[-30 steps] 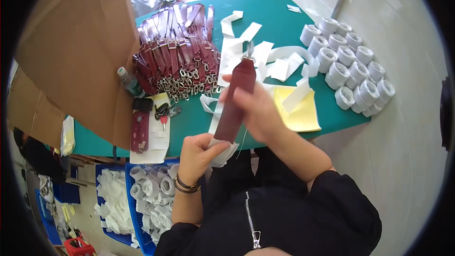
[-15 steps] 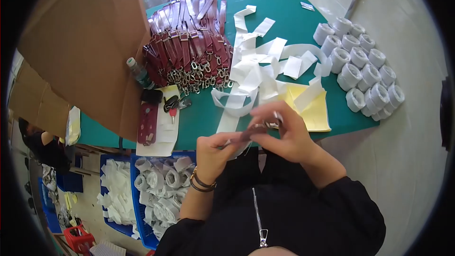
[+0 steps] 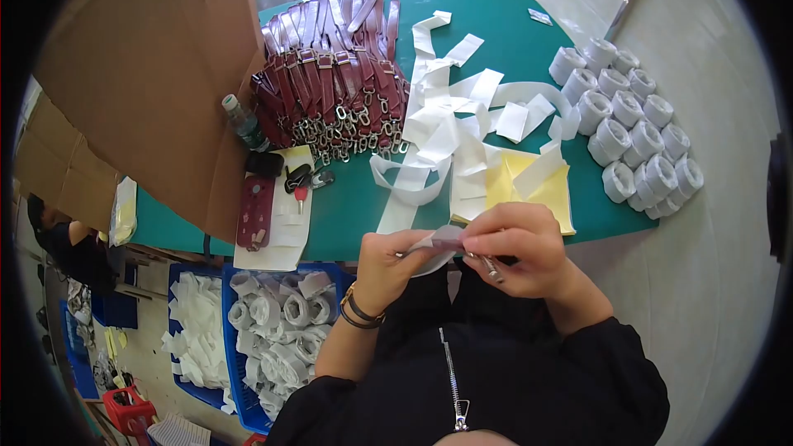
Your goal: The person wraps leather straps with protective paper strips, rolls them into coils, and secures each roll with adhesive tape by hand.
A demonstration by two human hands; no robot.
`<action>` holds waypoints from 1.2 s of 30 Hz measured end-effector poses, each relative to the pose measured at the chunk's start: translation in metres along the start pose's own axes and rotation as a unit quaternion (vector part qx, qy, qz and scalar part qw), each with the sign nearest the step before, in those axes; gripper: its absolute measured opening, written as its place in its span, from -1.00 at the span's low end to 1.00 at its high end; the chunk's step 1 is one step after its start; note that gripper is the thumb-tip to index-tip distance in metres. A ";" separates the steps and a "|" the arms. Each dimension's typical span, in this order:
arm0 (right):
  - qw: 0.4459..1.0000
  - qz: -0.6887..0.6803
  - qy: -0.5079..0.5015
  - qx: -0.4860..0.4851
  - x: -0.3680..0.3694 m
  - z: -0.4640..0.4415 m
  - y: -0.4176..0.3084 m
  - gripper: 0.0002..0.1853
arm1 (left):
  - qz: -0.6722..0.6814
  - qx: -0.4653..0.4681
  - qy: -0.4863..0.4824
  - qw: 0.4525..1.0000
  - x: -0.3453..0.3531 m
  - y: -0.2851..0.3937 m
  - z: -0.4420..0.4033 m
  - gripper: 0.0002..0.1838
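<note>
My left hand (image 3: pixel 387 271) pinches one side of a folded dark red strap (image 3: pixel 448 244) with a white strip around it, near the table's front edge. My right hand (image 3: pixel 522 252) closes on the strap's other side, and a metal clasp (image 3: pixel 492 271) sticks out below its fingers. Beyond my hands lie loose white strips (image 3: pixel 438 136) and a yellow sheet (image 3: pixel 512 182). A pile of dark red straps (image 3: pixel 330 83) with metal clasps is at the back left.
White rolls (image 3: pixel 611 139) are stacked along the right edge of the green table (image 3: pixel 347 219). A bottle (image 3: pixel 244 124), a phone case (image 3: pixel 255 211) and keys stand or lie by the cardboard (image 3: pixel 165 74). Blue crates (image 3: pixel 239 380) sit below left. A person (image 3: pixel 70 248) is at far left.
The long strap, held upright earlier, is now folded low between my hands. My right hand came down and closed on it. The view shifted a little.
</note>
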State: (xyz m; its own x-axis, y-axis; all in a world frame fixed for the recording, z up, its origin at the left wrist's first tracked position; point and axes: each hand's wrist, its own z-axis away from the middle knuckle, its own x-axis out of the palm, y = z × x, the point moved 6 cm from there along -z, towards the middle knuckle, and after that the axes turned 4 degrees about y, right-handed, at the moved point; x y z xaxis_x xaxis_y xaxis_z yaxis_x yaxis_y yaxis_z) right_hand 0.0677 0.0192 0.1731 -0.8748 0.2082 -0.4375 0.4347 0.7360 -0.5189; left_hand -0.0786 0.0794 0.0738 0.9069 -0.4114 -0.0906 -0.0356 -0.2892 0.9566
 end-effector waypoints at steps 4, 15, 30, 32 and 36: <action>0.996 0.025 -0.050 -0.064 -0.002 0.000 -0.008 -0.71 | -0.029 0.033 -0.019 0.999 0.001 0.009 0.000 -0.82; 0.999 0.018 -0.030 0.022 -0.007 0.003 -0.005 -0.80 | 0.013 0.012 -0.019 1.000 0.008 0.014 0.003 -0.81; 0.995 0.063 0.035 0.070 -0.003 0.014 0.006 -0.78 | 0.026 0.019 -0.022 0.999 0.015 0.027 -0.002 -0.84; 0.994 0.103 0.022 0.009 -0.001 0.013 0.000 -0.77 | 0.031 0.024 -0.021 0.999 0.014 0.029 -0.003 -0.85; 0.999 0.044 0.012 -0.009 0.006 0.013 -0.001 -0.74 | 0.066 0.012 -0.028 0.997 0.014 0.025 -0.002 -0.84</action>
State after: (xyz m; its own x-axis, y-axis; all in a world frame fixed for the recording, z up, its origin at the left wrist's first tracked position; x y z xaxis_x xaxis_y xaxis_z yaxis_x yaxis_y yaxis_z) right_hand 0.0651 0.0108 0.1614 -0.8385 0.2874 -0.4629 0.5061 0.7254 -0.4665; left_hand -0.0664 0.0682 0.0967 0.8687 -0.4948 0.0203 -0.1647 -0.2501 0.9541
